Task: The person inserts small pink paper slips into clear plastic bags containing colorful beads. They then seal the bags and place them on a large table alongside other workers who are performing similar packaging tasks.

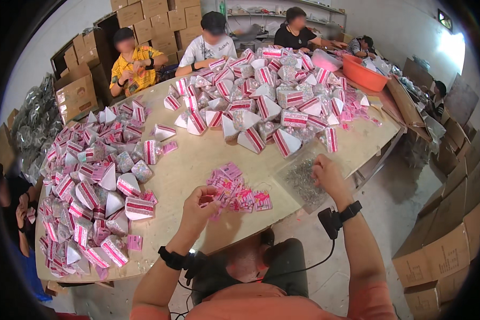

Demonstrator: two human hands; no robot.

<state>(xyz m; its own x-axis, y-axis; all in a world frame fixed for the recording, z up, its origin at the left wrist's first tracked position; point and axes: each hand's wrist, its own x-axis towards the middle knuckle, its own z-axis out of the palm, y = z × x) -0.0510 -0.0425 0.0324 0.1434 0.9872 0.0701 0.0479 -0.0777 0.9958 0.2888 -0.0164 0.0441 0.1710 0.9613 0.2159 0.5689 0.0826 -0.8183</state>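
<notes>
The left hand pinches a small pink printed card beside the loose pile of pink cards on the wooden table, while the right hand, fingers curled, dips into the clear plastic bag of small metal pieces, where picking one piece cleanly would serve best.

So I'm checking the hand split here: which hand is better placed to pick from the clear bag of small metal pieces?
Probably the right hand: it already rests on the clear bag at the table edge. The left hand is busy at the pink cards.
</notes>
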